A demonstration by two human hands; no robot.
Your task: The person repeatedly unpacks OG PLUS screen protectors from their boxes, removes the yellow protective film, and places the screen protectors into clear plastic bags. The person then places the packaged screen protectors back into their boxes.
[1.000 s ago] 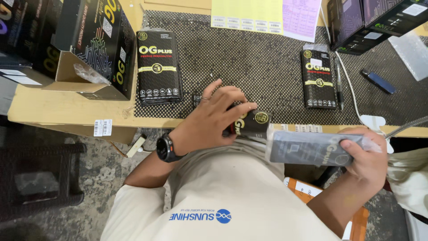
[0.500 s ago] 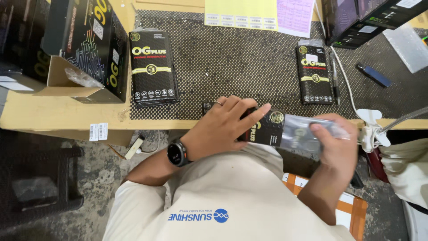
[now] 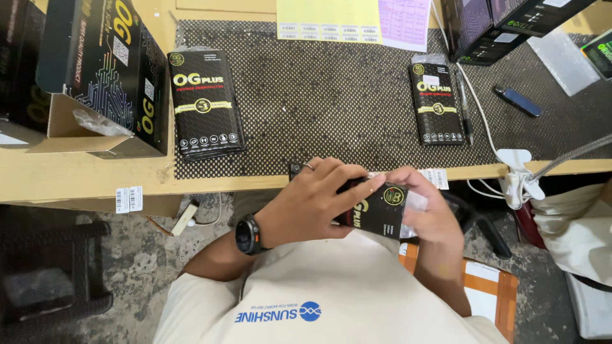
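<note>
the left hand, with a ring on one finger and a dark watch at the wrist, is closed over the upper side of a flat black box with yellow markings, fingers spread across its face. the right hand grips the same box from its far end, and a clear plastic sleeve shows pale between its fingers and the box. both hands hold the box in the air, just in front of the near edge of the worktop and above the person's lap. whether the box is partly inside the sleeve or merely against it cannot be told.

judgement: the step in hand is bringing box and sleeve together, with the work at the fitting stage. the next move calls for a steady left grip while the right hand keeps the sleeve mouth open and square to the box end; a skewed edge could snag or crumple the thin plastic.

on the worktop, a dark mesh mat carries a stack of like black boxes to the left and another single box to the right, well apart. a large open carton stands at the left edge. yellow label sheets lie at the far side, a blue pen to the right, and a white cable clip at the near edge.
</note>
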